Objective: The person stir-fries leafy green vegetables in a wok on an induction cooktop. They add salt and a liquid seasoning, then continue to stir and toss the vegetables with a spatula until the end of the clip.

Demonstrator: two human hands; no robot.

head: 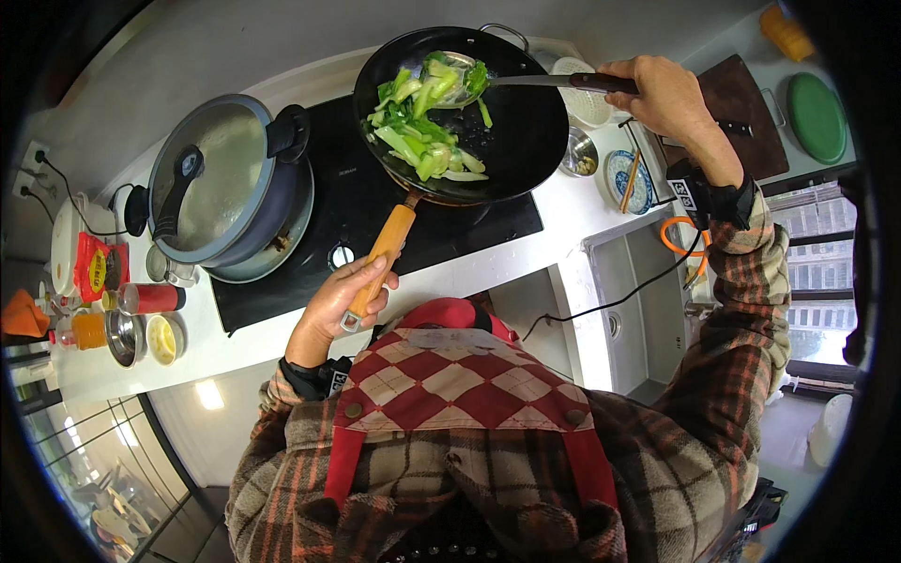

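My left hand (352, 292) is closed around the wooden handle (391, 243) of a black wok (521, 148), which is over the black cooktop (334, 183). Green leafy vegetables with pale stalks (415, 141) lie on the left side of the wok. My right hand (658, 95) grips the dark handle of a metal ladle (528, 80) from the right. The ladle's bowl is among the vegetables, with some leaves and stalks in and over it. Whether the wok's base touches the cooktop is hidden.
A lidded pot (225, 183) stands on a pan at the left. Bottles (151, 298) and bowls (165, 339) are at the far left. A sink (633, 295), a patterned plate with chopsticks (630, 181), a metal bowl (579, 151) and a cutting board (742, 116) are at the right.
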